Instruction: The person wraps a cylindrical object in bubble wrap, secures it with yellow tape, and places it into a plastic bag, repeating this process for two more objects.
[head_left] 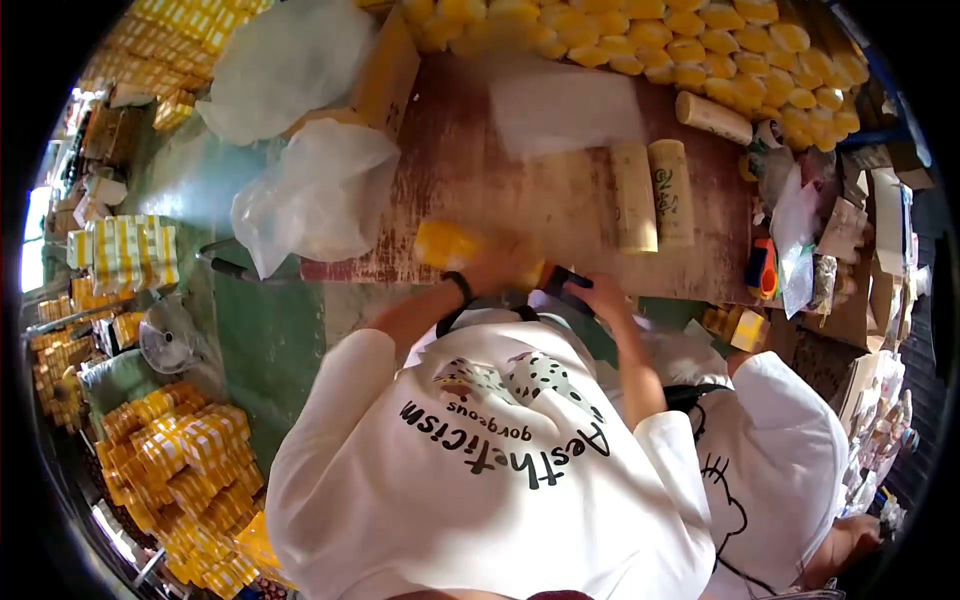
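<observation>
My left hand [500,263], with a black band at its wrist, is closed round a yellow wrapped roll [444,246] lying sideways over the table's front edge. The hand covers the roll's middle, and motion blurs it a little. At the roll's right end, my right hand [603,296] grips a dark, narrow object [566,281] whose kind I cannot tell. Beyond the hands, two cream rolls with green print, a left one [634,197] and a right one [671,192], lie side by side on the worn red table [460,170].
Yellow-ended rolls [690,45] are stacked along the back, with another cream roll [714,117] before them. A pale sheet [567,108] lies on the table. Clear plastic bags [315,195] cover the left side. An orange tape dispenser [763,268] is at right. Another person [770,470] sits close on my right.
</observation>
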